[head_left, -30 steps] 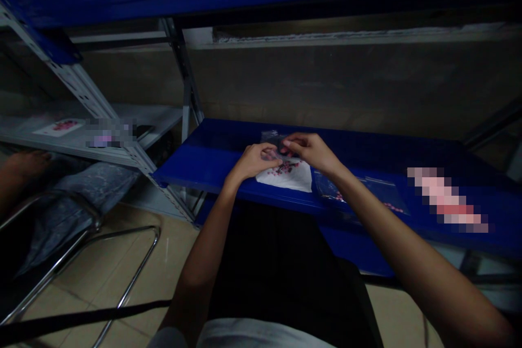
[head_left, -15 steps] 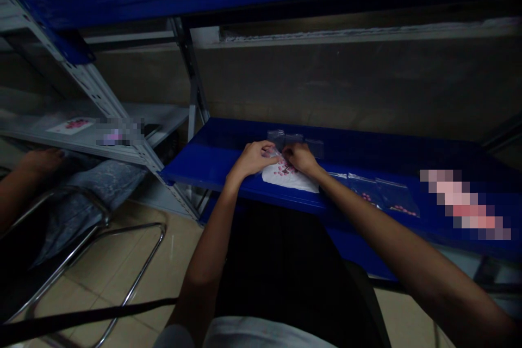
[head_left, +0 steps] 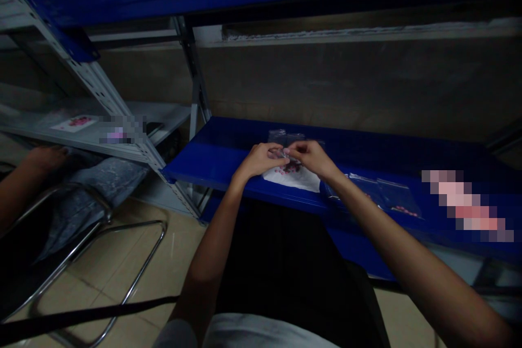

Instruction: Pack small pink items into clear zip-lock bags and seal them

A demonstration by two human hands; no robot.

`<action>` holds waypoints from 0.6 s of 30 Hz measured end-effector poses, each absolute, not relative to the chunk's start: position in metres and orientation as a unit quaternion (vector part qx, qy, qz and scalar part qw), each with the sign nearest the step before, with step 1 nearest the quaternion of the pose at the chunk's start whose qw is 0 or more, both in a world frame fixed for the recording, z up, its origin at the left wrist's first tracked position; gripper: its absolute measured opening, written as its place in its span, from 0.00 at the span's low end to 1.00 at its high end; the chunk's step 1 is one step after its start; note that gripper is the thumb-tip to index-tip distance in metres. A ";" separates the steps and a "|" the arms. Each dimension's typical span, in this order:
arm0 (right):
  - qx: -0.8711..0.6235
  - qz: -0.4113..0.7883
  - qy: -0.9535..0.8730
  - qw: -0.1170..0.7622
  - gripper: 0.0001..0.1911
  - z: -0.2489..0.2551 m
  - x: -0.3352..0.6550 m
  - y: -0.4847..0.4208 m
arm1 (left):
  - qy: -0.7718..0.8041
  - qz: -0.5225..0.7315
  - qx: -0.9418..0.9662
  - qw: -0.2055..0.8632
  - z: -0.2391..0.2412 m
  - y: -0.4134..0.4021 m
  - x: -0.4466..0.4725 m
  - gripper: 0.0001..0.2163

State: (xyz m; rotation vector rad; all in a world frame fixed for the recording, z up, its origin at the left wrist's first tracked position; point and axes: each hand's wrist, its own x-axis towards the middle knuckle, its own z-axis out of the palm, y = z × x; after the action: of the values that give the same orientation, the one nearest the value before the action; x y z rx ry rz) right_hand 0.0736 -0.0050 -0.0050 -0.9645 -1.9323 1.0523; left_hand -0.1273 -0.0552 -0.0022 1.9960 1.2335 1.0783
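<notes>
My left hand (head_left: 261, 160) is closed on a small clear plastic bag (head_left: 282, 154), its thumb and fingers gripping the side. Close against the bag, my right hand (head_left: 313, 157) pinches what looks like a small pink bead (head_left: 287, 150). Both hands are above a white sheet, paper or cloth (head_left: 304, 181), on the blue shelf (head_left: 216, 147). Several small pink beads (head_left: 281, 171) lie loose on that sheet, and the hands partly cover them. Just behind the hands are flat clear zip bags (head_left: 277, 135).
Right of my forearm, a clear zip bag (head_left: 397, 198) holds pink beads. A blurred-out pink and white patch (head_left: 468, 204) is farther right. To the left are a metal upright (head_left: 101, 87), a grey shelf (head_left: 89, 138) and a seated person's hand (head_left: 44, 160).
My right hand has lifted from the beads on the sheet to the bag's opening, a pink spot at its fingertips. My left hand keeps the bag and has shifted slightly right.
</notes>
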 end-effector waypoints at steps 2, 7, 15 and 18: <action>-0.357 0.418 -0.765 0.335 0.22 0.003 0.077 -0.015 | 0.439 0.407 0.745 0.294 -0.003 -0.055 -0.123 0.17; -0.375 0.346 -0.783 0.354 0.22 0.011 0.098 -0.008 | 0.440 0.407 0.735 0.317 0.001 -0.057 -0.117 0.22; -0.501 0.151 -0.810 0.264 0.09 -0.037 0.151 0.033 | 0.494 0.383 0.727 0.284 0.005 -0.059 -0.117 0.25; -0.485 0.119 -0.829 0.250 0.10 -0.050 0.151 0.034 | 0.500 0.377 0.728 0.279 0.003 -0.058 -0.117 0.25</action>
State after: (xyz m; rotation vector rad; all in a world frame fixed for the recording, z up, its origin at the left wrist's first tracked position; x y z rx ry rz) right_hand 0.1506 0.0340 -0.0497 -1.3214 -2.2583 0.3249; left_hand -0.1171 -0.0580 0.0030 1.9540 1.3419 1.0112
